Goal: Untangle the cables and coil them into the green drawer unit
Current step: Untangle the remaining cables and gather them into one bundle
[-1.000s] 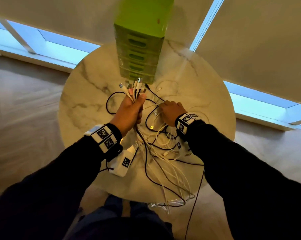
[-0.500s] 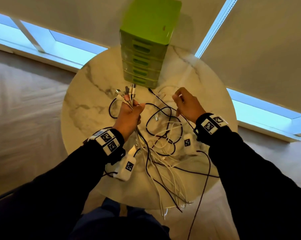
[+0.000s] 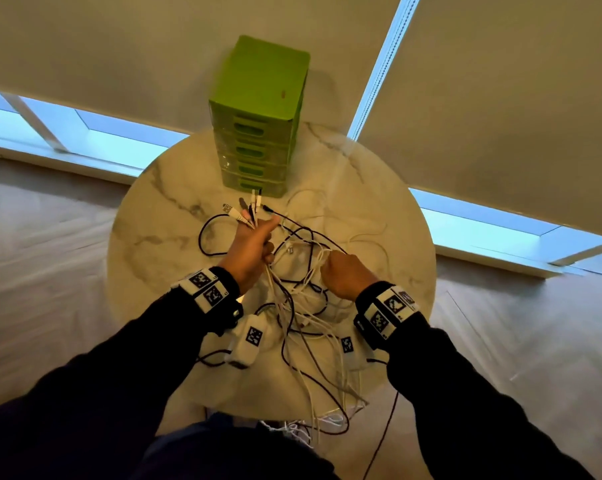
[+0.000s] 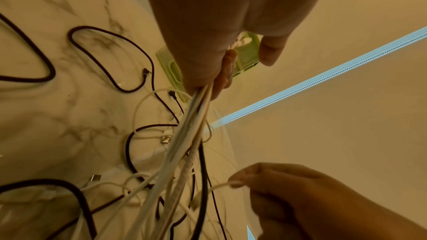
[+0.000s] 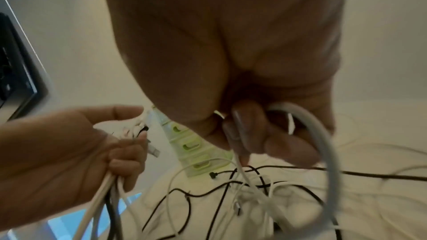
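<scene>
A tangle of white and black cables (image 3: 303,299) sprawls over the round marble table (image 3: 161,237). My left hand (image 3: 254,244) grips a bundle of cable ends (image 3: 247,209), plugs sticking up toward the green drawer unit (image 3: 258,123) at the table's far edge; the same bundle (image 4: 184,143) hangs below the fist. My right hand (image 3: 344,275), just to the right, pinches a thin white cable (image 4: 219,186) out of the tangle, and a white cable (image 5: 321,145) loops through its curled fingers. The drawers appear closed.
Some cables trail over the table's near edge (image 3: 327,420) toward the floor. White tagged modules (image 3: 251,337) hang below both wrists. Roller blinds (image 3: 500,98) and a bright window strip lie behind the table. A dark screen (image 5: 13,72) stands at the left.
My right hand dropped from a raised spot near the drawer unit back down into the tangle and pinched a white cable. The left hand kept its bundle, barely moving.
</scene>
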### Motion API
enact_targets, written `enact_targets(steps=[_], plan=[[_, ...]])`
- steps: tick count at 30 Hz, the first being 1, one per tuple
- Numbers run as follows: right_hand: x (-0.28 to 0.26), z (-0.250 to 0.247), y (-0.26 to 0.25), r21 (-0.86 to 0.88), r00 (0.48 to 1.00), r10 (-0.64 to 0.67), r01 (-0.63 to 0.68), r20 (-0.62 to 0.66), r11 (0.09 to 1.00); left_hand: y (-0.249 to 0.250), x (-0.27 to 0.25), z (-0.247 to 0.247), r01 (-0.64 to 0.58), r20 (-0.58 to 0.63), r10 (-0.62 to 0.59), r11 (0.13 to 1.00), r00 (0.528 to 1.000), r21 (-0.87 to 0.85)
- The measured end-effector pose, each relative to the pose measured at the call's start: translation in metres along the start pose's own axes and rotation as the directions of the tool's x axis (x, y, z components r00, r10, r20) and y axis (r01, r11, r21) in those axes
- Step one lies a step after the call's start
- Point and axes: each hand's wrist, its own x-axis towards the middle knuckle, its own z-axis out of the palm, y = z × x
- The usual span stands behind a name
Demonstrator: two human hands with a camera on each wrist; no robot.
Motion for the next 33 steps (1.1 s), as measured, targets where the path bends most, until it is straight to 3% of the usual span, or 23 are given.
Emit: enact_targets(steps=[2,5,8,11,14,17,20,23,25,27,33], plan=[[-0.009,-0.005,0.003,0.146,0.984,-0.089,0.112,-0.156,0.983,0.000,-0.004,0.000,-0.008,0.010,0.008,1.000,1.000,0.018],[-0.030,-0.016,-0.011,0.455,0.879,-0.235,0.424,-0.414,0.783,0.001,-0.017,0.005,0.015,0.031,-0.014,0.999,0.999,-0.044],[-0.050,-0.020,-0.034,0.481,0.804,-0.312,0.563,-0.506,0.672,0.004,-0.031,0.011,0.020,0.106,-0.007,0.993,0.994,-0.118],[-0.055,-0.005,-0.043,0.383,0.768,-0.366,0.598,-0.526,0.704,0.003,-0.037,0.013,-0.029,0.169,0.048,0.993,0.984,-0.116],[-0.053,0.013,-0.044,0.326,0.769,-0.406,0.596,-0.494,0.734,0.003,-0.044,0.015,-0.088,0.168,0.098,0.994,0.981,-0.069],[-0.055,0.026,-0.045,0.394,0.785,-0.402,0.595,-0.471,0.700,0.002,-0.049,0.014,-0.126,0.137,0.128,0.992,0.982,-0.026],[-0.057,0.034,-0.047,0.413,0.807,-0.389,0.570,-0.443,0.710,-0.003,-0.052,0.005,-0.180,0.152,0.159,0.973,0.976,0.141],[-0.055,0.042,-0.044,0.292,0.816,-0.366,0.520,-0.447,0.803,-0.002,-0.054,-0.001,-0.200,0.123,0.174,0.946,0.977,0.255],[-0.056,0.048,-0.036,0.266,0.859,-0.366,0.470,-0.359,0.841,0.005,-0.053,-0.002,-0.207,0.070,0.196,0.952,0.978,0.224],[-0.058,0.055,-0.025,0.387,0.917,-0.335,0.395,-0.214,0.833,0.014,-0.048,-0.004,-0.224,0.022,0.224,0.956,0.974,0.192],[-0.045,0.082,0.009,0.491,0.982,-0.191,0.170,-0.008,0.854,0.052,-0.046,-0.014,-0.242,0.020,0.244,0.968,0.970,-0.068]])
